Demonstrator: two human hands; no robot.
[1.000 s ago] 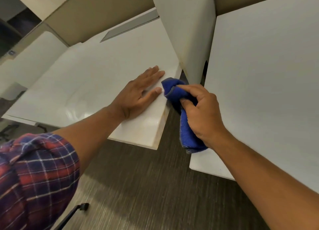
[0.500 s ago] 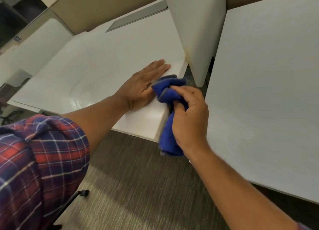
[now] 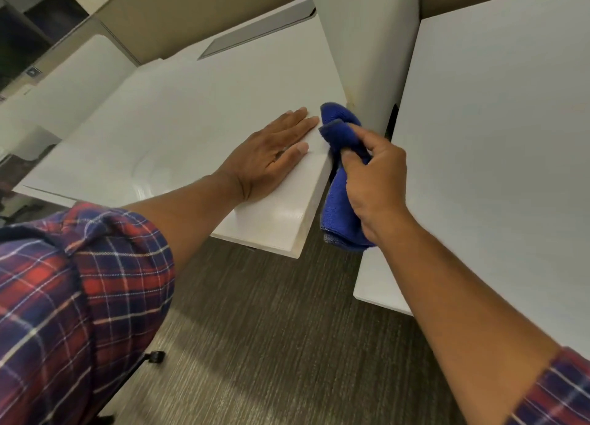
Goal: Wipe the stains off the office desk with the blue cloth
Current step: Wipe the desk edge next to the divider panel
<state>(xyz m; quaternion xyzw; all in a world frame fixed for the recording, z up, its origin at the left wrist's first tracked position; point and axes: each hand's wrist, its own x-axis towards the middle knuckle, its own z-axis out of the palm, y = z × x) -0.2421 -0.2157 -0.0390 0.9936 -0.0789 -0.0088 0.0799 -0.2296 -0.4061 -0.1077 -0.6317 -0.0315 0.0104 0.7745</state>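
Both hands are working: your right hand [image 3: 372, 182] is gripping the blue cloth [image 3: 340, 175] bunched at the desk [image 3: 191, 131] edge, just right of your flat, released left hand [image 3: 274, 156] — it's looking soft, light, floppy, so keep pinching mid-wad.

Left hand [image 3: 271, 156] flat on desk [image 3: 178, 131]; cloth [image 3: 340, 194] at desk's right edge, in right hand [image 3: 373, 182].

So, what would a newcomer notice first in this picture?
The blue cloth stands out most: the right hand grips it against the side edge of the white desk, below the divider panel. The left hand lies flat on the desktop beside it, and a red plaid sleeve fills the lower left.
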